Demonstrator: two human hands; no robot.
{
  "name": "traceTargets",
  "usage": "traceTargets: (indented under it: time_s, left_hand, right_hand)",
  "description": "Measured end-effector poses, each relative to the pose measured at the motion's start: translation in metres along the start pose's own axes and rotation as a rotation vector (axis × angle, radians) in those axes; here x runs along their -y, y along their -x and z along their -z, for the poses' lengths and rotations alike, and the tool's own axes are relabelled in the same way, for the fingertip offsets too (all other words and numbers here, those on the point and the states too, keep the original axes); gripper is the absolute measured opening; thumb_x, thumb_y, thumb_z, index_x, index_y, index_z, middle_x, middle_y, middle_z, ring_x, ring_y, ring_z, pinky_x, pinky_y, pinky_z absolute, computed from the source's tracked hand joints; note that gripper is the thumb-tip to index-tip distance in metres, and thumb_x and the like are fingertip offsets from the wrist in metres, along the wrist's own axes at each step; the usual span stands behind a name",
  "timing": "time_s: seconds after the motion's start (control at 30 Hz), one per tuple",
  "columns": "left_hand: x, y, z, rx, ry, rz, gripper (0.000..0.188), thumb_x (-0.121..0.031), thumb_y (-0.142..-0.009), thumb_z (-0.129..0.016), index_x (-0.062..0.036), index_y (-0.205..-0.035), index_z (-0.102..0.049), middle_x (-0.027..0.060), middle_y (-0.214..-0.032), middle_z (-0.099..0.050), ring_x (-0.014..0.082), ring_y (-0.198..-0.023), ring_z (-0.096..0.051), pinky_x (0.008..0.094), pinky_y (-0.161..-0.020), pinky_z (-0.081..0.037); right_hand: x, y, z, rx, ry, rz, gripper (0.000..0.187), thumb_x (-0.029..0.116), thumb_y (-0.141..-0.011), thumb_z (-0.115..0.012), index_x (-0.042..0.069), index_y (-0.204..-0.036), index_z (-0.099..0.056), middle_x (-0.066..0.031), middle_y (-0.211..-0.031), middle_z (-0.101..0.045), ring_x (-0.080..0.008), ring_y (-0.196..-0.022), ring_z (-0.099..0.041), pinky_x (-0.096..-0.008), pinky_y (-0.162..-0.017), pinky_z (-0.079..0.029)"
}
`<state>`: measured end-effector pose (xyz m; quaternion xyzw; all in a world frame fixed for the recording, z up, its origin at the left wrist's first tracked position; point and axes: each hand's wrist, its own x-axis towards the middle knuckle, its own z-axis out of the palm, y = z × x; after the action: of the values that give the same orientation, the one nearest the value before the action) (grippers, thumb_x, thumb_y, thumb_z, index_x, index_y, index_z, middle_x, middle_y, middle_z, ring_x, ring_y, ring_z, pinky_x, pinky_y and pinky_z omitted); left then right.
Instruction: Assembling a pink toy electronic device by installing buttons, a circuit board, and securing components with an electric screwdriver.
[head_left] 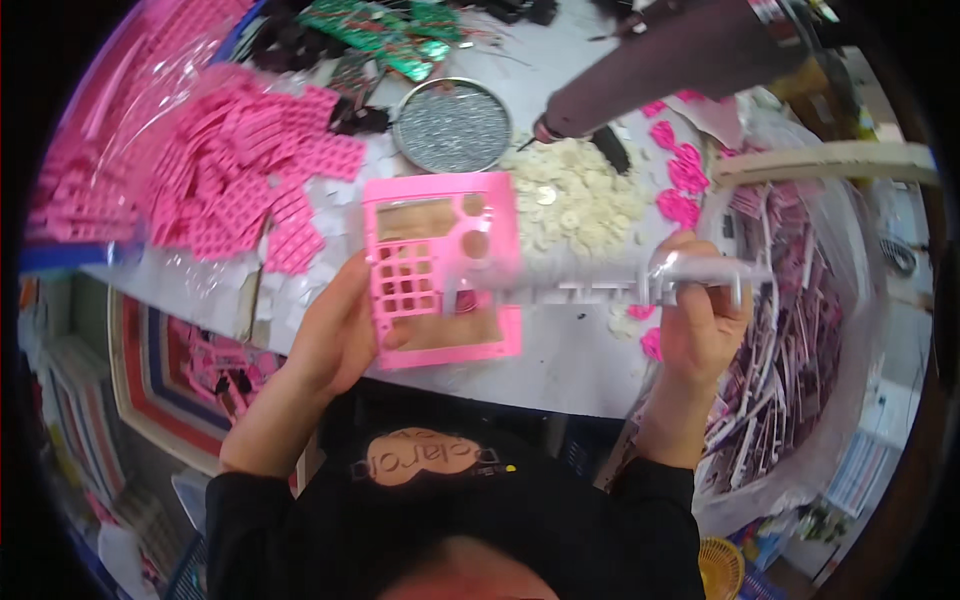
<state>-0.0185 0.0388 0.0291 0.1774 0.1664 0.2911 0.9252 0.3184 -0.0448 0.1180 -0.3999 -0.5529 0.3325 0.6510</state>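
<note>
My left hand (338,328) grips the left edge of a pink plastic casing (502,255), its thumb showing low on the frame. The casing has a grid of square holes, two round holes and larger openings. My right hand (700,328) is closed round the right end of a long, shiny whitish part (595,280). Motion smears this part, so I cannot make out its exact kind. Its left end overlaps the casing in the picture; whether they touch, I cannot tell. Below the right hand lies the table's front edge.
Pink keypads (235,150) are heaped at left. A round tin of screws (455,125) stands behind the casing, beside white discs (575,200). An electric screwdriver (670,70) hangs above. Pink pieces (685,170) line the right, near a bag of pink-white parts (790,350). Green circuit boards (400,35) lie behind.
</note>
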Motion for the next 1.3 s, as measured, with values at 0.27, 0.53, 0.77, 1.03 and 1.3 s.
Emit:
traceTargets:
  time_s: [0.27, 0.53, 0.77, 1.03, 1.3]
  left_hand:
    - [0.012, -0.012, -0.013, 0.033, -0.022, 0.186, 0.069, -0.044, -0.104, -0.051, -0.0001, -0.154, -0.032, 0.0147, -0.145, -0.053, 0.0238, -0.129, -0.056, 0.04, -0.108, -0.047]
    - [-0.001, 0.014, -0.015, -0.321, -0.242, -0.055, 0.059, -0.007, -0.1, -0.056, -0.0011, -0.155, -0.032, 0.0124, -0.141, -0.056, 0.0193, -0.125, -0.058, 0.0374, -0.107, -0.046]
    - [0.017, 0.0, -0.017, -0.536, -1.253, -0.667, 0.069, -0.001, -0.1, -0.047, -0.0007, -0.162, -0.015, 0.0133, -0.157, -0.034, 0.0169, -0.138, -0.038, 0.0333, -0.114, -0.03]
    - [0.015, 0.006, -0.008, -0.502, -1.3, -0.533, 0.093, -0.009, -0.08, -0.076, 0.0035, -0.157, -0.026, 0.0151, -0.119, -0.049, 0.0254, -0.106, -0.048, 0.0385, -0.099, -0.04]
    - [0.019, 0.004, -0.012, -0.436, -1.114, -0.57, 0.093, -0.007, -0.084, -0.074, 0.0006, -0.16, -0.019, 0.0142, -0.132, -0.047, 0.0204, -0.107, -0.05, 0.0362, -0.097, -0.044]
  right_hand:
    - [-0.071, -0.069, -0.065, 0.806, 0.205, 0.193, 0.021, 0.018, -0.091, -0.071, 0.003, -0.105, -0.069, -0.0142, -0.118, -0.069, -0.0315, -0.114, -0.059, -0.0446, -0.097, -0.047]
    - [-0.077, 0.016, -0.062, 0.073, -0.096, -0.684, 0.073, 0.02, -0.088, -0.076, -0.001, -0.149, -0.041, -0.0125, -0.139, -0.056, -0.0185, -0.109, -0.061, -0.0334, -0.089, -0.052]
    - [-0.075, 0.042, -0.124, -0.027, -0.386, -0.527, 0.052, 0.01, -0.101, -0.059, -0.002, -0.148, -0.039, -0.0102, -0.13, -0.061, -0.0128, -0.115, -0.058, -0.0314, -0.098, -0.048]
    - [-0.064, 0.039, -0.122, 0.147, -0.251, -0.509, 0.057, 0.014, -0.097, -0.067, -0.004, -0.145, -0.042, -0.0109, -0.129, -0.063, -0.0153, -0.114, -0.06, -0.0311, -0.097, -0.049]
    - [-0.06, 0.033, -0.117, 0.248, -0.17, -0.506, 0.067, 0.019, -0.09, -0.078, -0.002, -0.144, -0.044, -0.0117, -0.125, -0.066, -0.0165, -0.109, -0.064, -0.0323, -0.093, -0.052]
